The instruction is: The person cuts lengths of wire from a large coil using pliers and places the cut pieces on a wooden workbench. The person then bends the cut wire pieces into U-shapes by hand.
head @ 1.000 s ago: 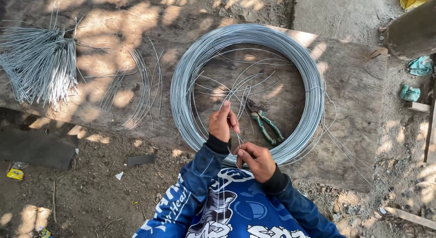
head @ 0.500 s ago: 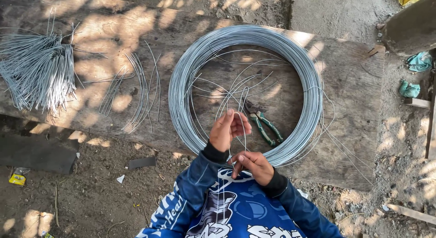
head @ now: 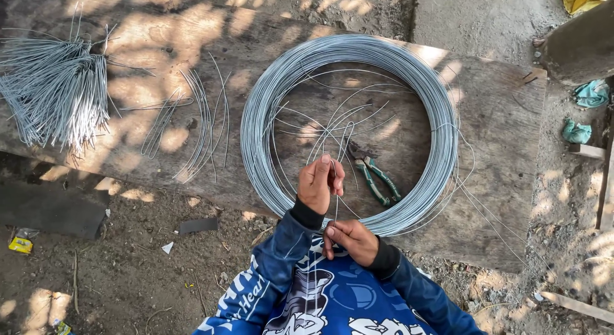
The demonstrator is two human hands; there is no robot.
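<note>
Both hands, left hand (head: 318, 184) and right hand (head: 350, 240), pinch one wire strand (head: 336, 210) (coil's near edge).

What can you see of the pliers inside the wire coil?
The pliers lie flat on the wooden plank, inside the ring of the big grey wire coil. The handles wear green grips and point toward the person; the dark metal head points away, among loose wire strands. The jaws look closed. Neither hand touches them; the left hand is nearest.

A weathered wooden plank (head: 492, 111) lies across bare dirt ground (head: 128, 271) — dappled sunlight and shade — with a concrete slab (head: 486, 18) beyond it.
</note>
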